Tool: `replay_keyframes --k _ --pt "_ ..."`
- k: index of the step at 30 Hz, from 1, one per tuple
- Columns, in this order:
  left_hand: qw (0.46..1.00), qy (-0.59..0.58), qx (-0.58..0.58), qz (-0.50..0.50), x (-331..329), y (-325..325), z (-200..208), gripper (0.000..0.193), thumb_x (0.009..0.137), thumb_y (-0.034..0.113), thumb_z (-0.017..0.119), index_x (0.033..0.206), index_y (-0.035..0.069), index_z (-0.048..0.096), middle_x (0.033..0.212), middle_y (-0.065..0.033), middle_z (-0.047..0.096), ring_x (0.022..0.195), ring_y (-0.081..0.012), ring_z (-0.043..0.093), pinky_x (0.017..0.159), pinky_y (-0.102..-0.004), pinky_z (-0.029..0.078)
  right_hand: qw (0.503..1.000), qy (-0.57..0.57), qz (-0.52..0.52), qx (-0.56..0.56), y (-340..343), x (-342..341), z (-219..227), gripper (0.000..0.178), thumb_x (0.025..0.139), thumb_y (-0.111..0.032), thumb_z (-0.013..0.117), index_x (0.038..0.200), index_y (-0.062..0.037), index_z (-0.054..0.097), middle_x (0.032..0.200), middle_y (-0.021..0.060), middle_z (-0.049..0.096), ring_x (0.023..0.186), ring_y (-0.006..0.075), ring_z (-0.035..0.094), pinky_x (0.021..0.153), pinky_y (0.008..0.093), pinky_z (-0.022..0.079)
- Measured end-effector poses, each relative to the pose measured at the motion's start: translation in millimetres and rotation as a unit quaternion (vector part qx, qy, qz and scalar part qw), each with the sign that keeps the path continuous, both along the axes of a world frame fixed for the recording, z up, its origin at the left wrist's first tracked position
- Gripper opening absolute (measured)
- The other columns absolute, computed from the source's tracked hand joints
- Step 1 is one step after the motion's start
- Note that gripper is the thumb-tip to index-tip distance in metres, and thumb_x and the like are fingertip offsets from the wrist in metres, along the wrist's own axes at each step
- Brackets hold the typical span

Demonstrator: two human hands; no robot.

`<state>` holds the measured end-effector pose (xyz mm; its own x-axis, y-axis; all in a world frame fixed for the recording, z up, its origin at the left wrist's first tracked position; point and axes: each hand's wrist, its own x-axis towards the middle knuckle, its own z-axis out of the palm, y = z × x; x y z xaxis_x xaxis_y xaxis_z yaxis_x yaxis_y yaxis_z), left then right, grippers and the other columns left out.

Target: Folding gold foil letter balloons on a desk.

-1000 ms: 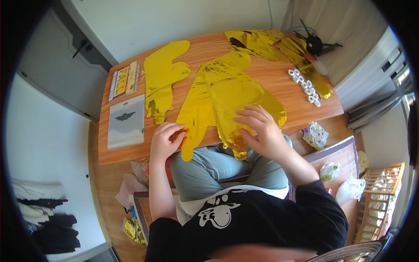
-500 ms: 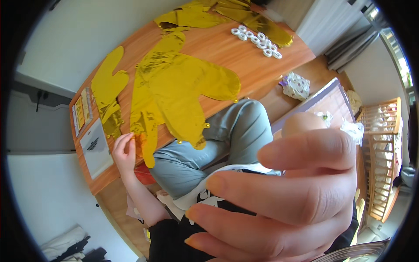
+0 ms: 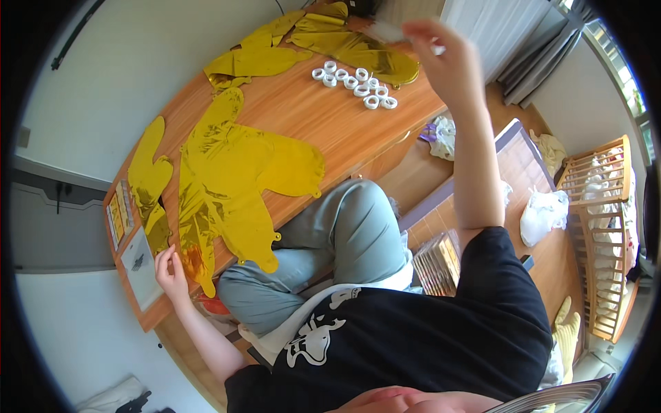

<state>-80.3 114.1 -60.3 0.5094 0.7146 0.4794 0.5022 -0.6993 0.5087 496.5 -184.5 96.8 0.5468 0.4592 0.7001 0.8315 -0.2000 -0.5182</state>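
A large gold foil balloon (image 3: 224,172), uninflated and flat, spreads over the wooden table with its lower lobes hanging past the near edge. My left hand (image 3: 171,272) rests at the table's left front, beside the balloon's crumpled, orange-tinged lower corner. Its thumb and fingers look a little apart, with nothing plainly between them. My right hand (image 3: 446,65) is raised above the table's far right corner, near another gold foil balloon (image 3: 365,55). Motion smears its fingers, so whether they hold anything is unclear.
White tape rolls (image 3: 361,89) lie grouped on the table (image 3: 289,103). More gold foil (image 3: 148,175) lies left, near a white sheet (image 3: 141,265). On the right are a white plastic bag (image 3: 544,215), a stack of cases (image 3: 438,263) and a wooden crib (image 3: 595,234).
My right hand has swung from close in front of the camera out to the far right of the table. My left hand stays by the balloon's corner. The view has shifted.
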Motion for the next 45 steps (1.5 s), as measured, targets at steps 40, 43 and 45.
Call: replay_keyframes --k 40,43,45 --pt "0.869 0.291 0.083 -0.392 621.8 -76.7 50.8 0.055 0.081 0.049 0.082 0.128 0.021 0.074 0.132 -0.0070 0.067 0.125 -0.0271 0.062 0.105 -0.0402 0.050 0.981 -0.056 0.111 -0.148 25.4 163.9 -156.8 0.021 0.090 -0.024 0.072 0.098 -0.0052 0.074 0.098 0.0105 0.073 0.100 0.0323 0.067 0.090 0.0433 0.054" --pt "0.868 0.281 0.060 -0.406 624.1 -72.8 48.9 0.054 0.082 0.046 0.082 0.128 0.018 0.075 0.129 -0.0090 0.068 0.121 -0.0277 0.064 0.102 -0.0383 0.052 0.978 -0.061 0.139 -0.140 23.4 162.5 -152.5 0.021 0.087 -0.021 0.073 0.101 -0.0046 0.073 0.098 0.0111 0.073 0.099 0.0325 0.067 0.091 0.0435 0.053" --pt "0.866 0.276 0.041 -0.414 625.5 -72.6 48.6 0.053 0.082 0.045 0.083 0.128 0.018 0.075 0.128 -0.0100 0.068 0.120 -0.0276 0.064 0.102 -0.0383 0.052 0.978 -0.068 0.149 -0.132 20.3 164.5 -152.0 0.023 0.085 -0.020 0.073 0.102 -0.0047 0.073 0.098 0.0107 0.073 0.098 0.0324 0.067 0.091 0.0432 0.053"
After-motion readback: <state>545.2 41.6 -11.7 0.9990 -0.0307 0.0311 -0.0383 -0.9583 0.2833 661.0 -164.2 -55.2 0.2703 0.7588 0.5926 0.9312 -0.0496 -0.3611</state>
